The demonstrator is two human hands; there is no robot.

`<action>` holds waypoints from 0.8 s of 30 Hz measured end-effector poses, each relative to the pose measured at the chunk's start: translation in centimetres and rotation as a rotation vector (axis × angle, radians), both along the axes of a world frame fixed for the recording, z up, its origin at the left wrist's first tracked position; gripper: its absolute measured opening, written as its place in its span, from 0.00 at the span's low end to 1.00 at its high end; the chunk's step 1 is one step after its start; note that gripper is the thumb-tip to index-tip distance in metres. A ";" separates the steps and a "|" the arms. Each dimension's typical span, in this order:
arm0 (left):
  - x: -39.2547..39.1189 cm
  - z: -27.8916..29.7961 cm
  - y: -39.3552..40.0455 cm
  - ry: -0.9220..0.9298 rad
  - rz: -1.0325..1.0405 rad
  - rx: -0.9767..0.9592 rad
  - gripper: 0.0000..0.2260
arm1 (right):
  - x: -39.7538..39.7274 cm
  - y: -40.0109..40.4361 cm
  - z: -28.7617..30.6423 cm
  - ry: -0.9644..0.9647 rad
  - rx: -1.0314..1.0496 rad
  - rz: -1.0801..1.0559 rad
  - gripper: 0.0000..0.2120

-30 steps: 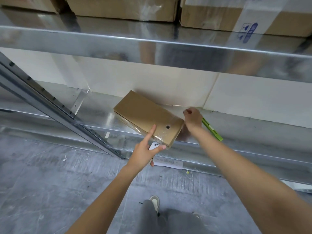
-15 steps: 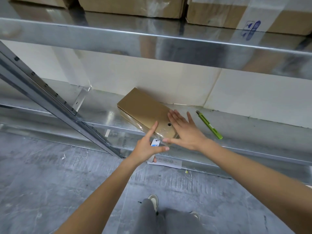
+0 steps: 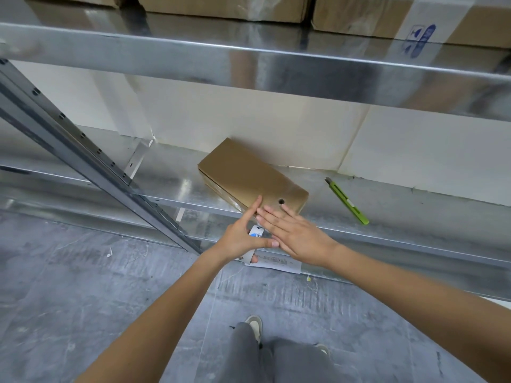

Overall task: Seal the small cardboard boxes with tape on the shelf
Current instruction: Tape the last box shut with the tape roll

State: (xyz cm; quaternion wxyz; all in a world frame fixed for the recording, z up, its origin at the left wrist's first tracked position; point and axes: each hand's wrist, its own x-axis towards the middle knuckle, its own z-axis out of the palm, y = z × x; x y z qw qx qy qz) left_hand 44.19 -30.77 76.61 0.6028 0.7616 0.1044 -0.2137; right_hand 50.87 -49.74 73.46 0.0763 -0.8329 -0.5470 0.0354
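Note:
A small brown cardboard box (image 3: 243,172) with a round hole near its front end lies slanted on the metal shelf (image 3: 171,183). Glossy clear tape covers its near corner. My left hand (image 3: 243,236) holds a tape roll (image 3: 255,233) with a white and blue core at the box's near edge, index finger stretched up along the box's side. My right hand (image 3: 293,230) lies flat with straight fingers on the box's near end, just below the hole, partly covering the roll.
A green utility knife (image 3: 348,201) lies on the shelf right of the box. A slanted grey upright (image 3: 91,161) crosses at the left. Larger cartons (image 3: 226,6) stand on the upper shelf. A paper label (image 3: 279,262) hangs on the lower rail. My shoes are on the concrete floor.
My right hand left the box's far right corner, came over the near end with fingers spread, and slid back toward the near edge. My left hand stayed at the near corner with the roll.

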 end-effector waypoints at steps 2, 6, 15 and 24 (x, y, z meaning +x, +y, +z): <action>0.1 0.2 -0.1 -0.002 0.016 -0.010 0.49 | -0.1 0.0 0.5 -0.007 -0.023 0.008 0.27; 0.3 0.7 -0.2 0.048 0.016 0.003 0.49 | 0.9 -0.3 2.0 0.061 -0.003 -0.296 0.48; -0.5 3.2 0.0 -0.125 0.160 0.022 0.46 | 0.5 0.7 3.3 0.638 0.276 -0.809 0.57; 2.3 5.9 -1.7 -0.423 0.228 -0.052 0.08 | -1.2 0.0 3.3 1.432 0.712 -0.984 0.21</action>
